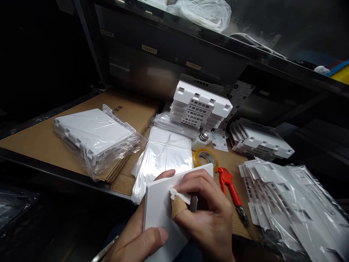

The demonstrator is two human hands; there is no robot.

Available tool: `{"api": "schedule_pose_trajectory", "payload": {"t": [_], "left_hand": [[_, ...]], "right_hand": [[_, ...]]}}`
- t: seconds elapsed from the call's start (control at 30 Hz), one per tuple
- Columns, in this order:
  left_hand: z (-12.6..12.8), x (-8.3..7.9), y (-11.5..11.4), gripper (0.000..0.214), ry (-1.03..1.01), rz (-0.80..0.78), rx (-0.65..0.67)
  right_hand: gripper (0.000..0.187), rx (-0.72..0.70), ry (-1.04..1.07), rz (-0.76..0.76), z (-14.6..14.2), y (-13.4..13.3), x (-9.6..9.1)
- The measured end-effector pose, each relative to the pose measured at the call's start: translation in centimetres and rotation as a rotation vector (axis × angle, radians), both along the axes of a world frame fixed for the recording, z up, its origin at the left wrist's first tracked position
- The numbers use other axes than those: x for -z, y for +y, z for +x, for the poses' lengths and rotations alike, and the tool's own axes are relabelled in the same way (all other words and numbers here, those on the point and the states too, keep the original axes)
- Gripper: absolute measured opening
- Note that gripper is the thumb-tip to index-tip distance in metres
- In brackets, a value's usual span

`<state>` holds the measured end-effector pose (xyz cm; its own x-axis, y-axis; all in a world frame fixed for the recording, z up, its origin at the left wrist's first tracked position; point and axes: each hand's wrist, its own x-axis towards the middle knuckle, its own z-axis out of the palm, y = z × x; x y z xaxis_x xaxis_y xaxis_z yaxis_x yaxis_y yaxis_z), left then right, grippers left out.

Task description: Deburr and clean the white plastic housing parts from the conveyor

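My left hand (137, 238) grips a flat white plastic panel (158, 207) from below and from the left, thumb on its near edge. My right hand (209, 214) lies over the panel's right side, its bandaged forefinger pressing a small white wad of cloth (178, 194) onto the panel's face. Both hands are closed. Just beyond the panel lies a stack of clear plastic bags (166, 154).
A bagged pile of white panels (92, 134) rests on flattened cardboard (40, 140) at left. Stacked white panels (200, 105) stand behind; more lie at right (259, 140) and in bags (294, 203). A tape roll (205, 156), a red-handled tool (231, 189) and a small metal-capped bottle (203, 136) lie near.
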<state>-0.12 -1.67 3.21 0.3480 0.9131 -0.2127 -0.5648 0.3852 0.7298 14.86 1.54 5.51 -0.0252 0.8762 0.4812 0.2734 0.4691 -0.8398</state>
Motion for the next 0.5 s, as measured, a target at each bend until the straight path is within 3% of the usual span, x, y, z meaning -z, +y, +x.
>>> {"api": "schedule_pose_trajectory", "payload": {"t": [0.3,0.5], "left_hand": [[-0.4,0.6,-1.0,0.089,0.013,-0.161,0.034],[-0.3,-0.4,-1.5,0.109,-0.027,-0.344,-0.01]], "right_hand": [[0.028,0.01,0.024,0.006,-0.1,0.1,0.5],[0.031,-0.006,0.048,-0.01,-0.4,0.3,0.8]]}}
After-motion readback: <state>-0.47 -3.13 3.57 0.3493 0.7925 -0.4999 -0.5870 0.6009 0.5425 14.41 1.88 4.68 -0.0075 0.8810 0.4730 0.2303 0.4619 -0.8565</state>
